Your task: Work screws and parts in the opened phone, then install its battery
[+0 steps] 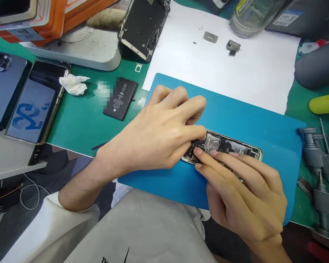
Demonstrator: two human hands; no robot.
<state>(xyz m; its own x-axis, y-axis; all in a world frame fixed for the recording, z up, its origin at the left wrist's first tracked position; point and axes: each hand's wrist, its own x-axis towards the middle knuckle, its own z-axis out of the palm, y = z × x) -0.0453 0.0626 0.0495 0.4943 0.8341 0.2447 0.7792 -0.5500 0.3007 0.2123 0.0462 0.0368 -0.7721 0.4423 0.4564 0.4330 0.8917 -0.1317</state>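
Note:
An opened smartphone point(214, 143), its inner board and metal parts bare, lies on a blue mat point(235, 117). My left hand point(164, 128) arches over the phone's left end with curled fingers. One of its fingertips meets the far edge there; the thumb is hidden. My right hand point(244, 186) rests across the near side. Its fingertips touch the phone's inside, and the thumb lies at the near edge by the left end. Each hand is closed on the phone; any small part under the fingertips is hidden.
Left of the mat are a black battery point(121, 98), a SIM tray point(138, 67), crumpled tissue point(74, 84) and phones point(5, 91). A detached screen point(142, 25) leans behind. White paper point(181, 47) bears small metal parts point(210, 37). A glass jar point(252, 18) and screwdrivers point(322, 197) stand right.

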